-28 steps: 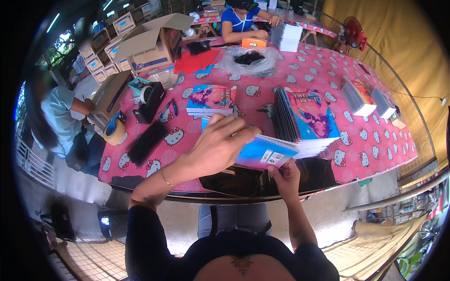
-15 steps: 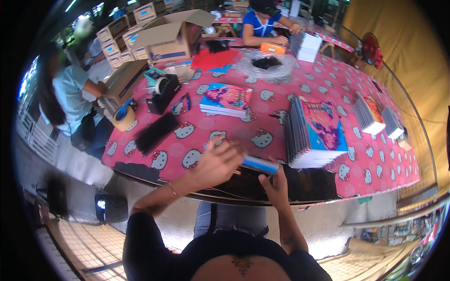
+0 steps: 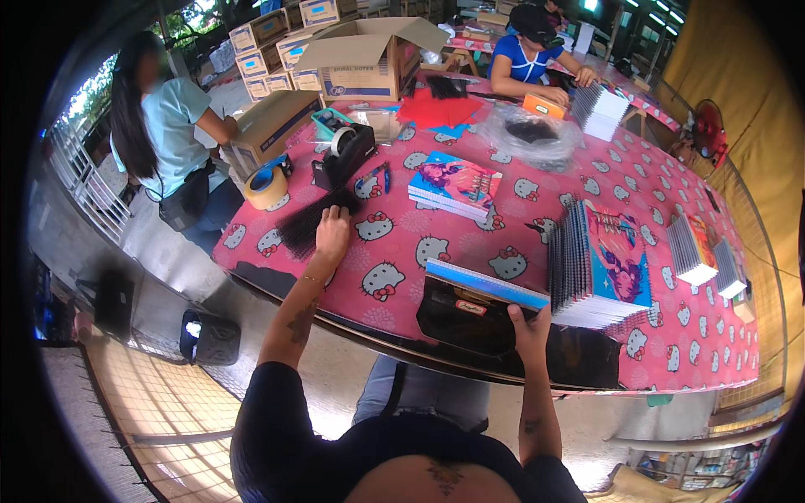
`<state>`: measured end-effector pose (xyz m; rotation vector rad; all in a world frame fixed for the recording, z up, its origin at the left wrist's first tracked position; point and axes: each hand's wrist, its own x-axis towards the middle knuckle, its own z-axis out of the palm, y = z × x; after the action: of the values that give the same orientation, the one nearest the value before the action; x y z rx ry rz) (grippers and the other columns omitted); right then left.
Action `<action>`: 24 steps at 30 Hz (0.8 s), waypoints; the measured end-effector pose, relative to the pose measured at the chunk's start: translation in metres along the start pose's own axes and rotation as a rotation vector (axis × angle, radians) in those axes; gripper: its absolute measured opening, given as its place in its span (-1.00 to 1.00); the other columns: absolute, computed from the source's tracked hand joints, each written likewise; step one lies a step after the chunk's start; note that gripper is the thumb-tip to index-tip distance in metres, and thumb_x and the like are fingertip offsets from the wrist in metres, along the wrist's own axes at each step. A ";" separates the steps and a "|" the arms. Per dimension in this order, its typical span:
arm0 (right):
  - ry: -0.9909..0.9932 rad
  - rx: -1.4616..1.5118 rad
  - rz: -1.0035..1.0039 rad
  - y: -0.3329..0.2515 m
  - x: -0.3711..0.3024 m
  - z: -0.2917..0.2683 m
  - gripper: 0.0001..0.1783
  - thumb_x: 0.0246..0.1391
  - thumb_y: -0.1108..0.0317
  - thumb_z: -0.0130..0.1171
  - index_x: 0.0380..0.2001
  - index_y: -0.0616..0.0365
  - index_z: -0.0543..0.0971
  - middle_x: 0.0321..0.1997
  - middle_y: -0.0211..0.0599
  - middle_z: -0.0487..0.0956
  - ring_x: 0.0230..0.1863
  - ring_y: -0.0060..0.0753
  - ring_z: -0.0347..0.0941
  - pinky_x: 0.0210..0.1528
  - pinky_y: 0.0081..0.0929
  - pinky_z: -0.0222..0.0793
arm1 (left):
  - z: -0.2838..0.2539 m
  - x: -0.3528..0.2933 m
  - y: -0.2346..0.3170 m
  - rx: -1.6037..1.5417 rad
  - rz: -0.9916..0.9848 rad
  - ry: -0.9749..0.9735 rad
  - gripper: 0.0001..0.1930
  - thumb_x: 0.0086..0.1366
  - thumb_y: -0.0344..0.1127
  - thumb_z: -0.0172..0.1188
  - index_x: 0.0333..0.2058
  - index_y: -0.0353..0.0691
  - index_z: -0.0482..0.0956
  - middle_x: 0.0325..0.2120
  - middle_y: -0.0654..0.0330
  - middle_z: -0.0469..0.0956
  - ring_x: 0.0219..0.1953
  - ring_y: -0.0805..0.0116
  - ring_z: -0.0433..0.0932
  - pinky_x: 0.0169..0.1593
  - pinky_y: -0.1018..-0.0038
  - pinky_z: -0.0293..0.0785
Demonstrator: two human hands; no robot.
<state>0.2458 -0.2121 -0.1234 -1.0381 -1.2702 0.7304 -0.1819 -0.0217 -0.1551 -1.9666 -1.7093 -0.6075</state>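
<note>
Clock centred on the wearer, 12 straight ahead. At 1 o'clock I have the right hand [image 3: 530, 329] closed on the end of a blue-edged notebook [image 3: 486, 283], thumb on the near side; the notebook is over a dark glossy sheet [image 3: 579, 360] at the near edge of the pink table [image 3: 402, 310]. At 11 o'clock I have the left hand [image 3: 333, 235], fingers bent, fingertips at a bundle of thin black strands [image 3: 303, 225]; I cannot tell whether they pinch any.

Around these: low notebook stack [image 3: 457, 184] at 12; tall spiral-bound stack [image 3: 616, 260] between 1 and 2, just beside the right hand; 2 smaller stacks [image 3: 694, 251] at 2. I log a yellow tape roll [image 3: 264, 197] at 11, near the bundle, and a black tape dispenser [image 3: 356, 155] between 11 and 12. Co-worker in blue [image 3: 520, 67] between 12 and 1, across the table.
</note>
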 end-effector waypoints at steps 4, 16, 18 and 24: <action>0.067 0.017 -0.073 -0.014 0.005 0.004 -0.35 0.18 0.29 0.35 0.25 0.28 0.35 0.11 -0.19 0.50 0.17 -0.34 0.41 0.23 -0.34 0.29 | 0.004 -0.001 0.015 0.015 0.059 0.090 -0.68 0.29 -0.26 0.23 -0.02 -0.25 0.57 -0.15 0.05 0.51 -0.10 0.07 0.59 -0.09 0.19 0.61; -0.304 -0.804 -0.388 -0.077 0.053 0.102 -0.76 0.14 0.30 0.28 -0.12 0.07 0.65 -0.21 -0.24 0.66 -0.21 -0.16 0.59 -0.11 -0.18 0.44 | -0.168 -0.020 0.145 -1.052 -0.084 -0.051 -0.79 0.29 -0.42 0.30 -0.09 -0.24 0.68 -0.41 0.08 0.64 -0.54 0.27 0.58 -0.44 0.37 0.49; -0.219 -0.802 -0.522 -0.073 0.057 0.106 -0.87 0.15 0.33 0.26 -0.22 0.05 0.64 -0.42 -0.33 0.65 -0.40 -0.20 0.59 -0.23 -0.23 0.46 | -0.171 -0.030 0.149 -1.085 -0.065 -0.028 -0.81 0.29 -0.41 0.31 -0.13 -0.25 0.70 -0.42 0.07 0.64 -0.56 0.31 0.55 -0.47 0.40 0.45; -0.199 -0.792 -0.523 -0.074 0.059 0.107 -0.91 0.17 0.32 0.24 -0.28 0.04 0.64 -0.45 -0.35 0.63 -0.42 -0.20 0.59 -0.27 -0.22 0.45 | -0.166 -0.031 0.151 -1.061 -0.040 0.002 -0.84 0.34 -0.31 0.30 -0.22 -0.27 0.73 -0.53 0.06 0.60 -0.59 0.30 0.54 -0.53 0.38 0.37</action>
<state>0.1441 -0.1656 -0.0345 -1.1798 -1.9766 -0.1083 -0.0407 -0.1648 -0.0504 -2.5437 -1.5426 -1.7973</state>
